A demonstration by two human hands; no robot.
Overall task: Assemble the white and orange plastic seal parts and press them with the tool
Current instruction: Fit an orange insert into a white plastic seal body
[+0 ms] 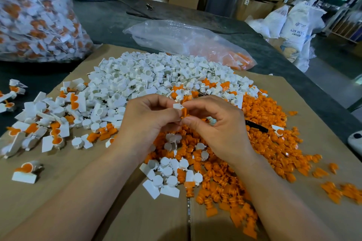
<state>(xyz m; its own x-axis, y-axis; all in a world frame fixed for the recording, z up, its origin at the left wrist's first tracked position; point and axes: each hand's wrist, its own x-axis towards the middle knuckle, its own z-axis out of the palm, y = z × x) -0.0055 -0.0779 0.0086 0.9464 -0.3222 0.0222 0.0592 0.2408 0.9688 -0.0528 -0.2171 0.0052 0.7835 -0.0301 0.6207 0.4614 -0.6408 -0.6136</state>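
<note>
My left hand pinches a small white seal part above the piles. My right hand pinches an orange seal part and holds it against the white one, fingertips of both hands meeting. Beneath the hands lies a heap of white parts at the back and a heap of orange parts to the right. A dark tool lies on the orange heap, just right of my right hand, partly hidden by it.
Assembled white-and-orange seals are scattered at the left on the cardboard sheet. A big clear bag of finished seals stands at the back left. A flat plastic bag with orange parts lies behind the piles. Cartons and sacks stand beyond the table.
</note>
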